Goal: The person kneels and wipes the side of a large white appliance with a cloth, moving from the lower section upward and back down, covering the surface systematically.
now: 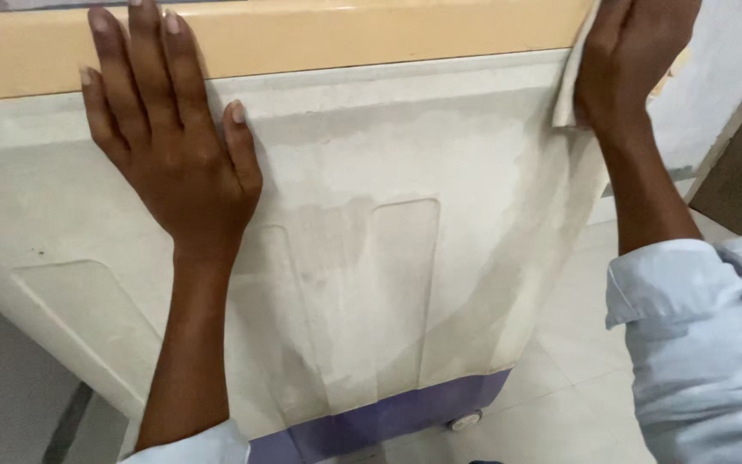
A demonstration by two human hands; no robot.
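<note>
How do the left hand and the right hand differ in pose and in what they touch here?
The left hand lies flat and open, fingers spread, on the cream side panel of the appliance; the right hand presses a pale cloth against the panel's upper corner. The left hand holds nothing; the right hand has the cloth under it. The left fingertips reach the yellow top band. Both arms wear rolled-up light blue sleeves.

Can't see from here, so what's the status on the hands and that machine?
Left hand flat, open on cream appliance panel. Right hand pressing white cloth at panel's top corner. Dust streaks on panel; nothing in the way.
</note>
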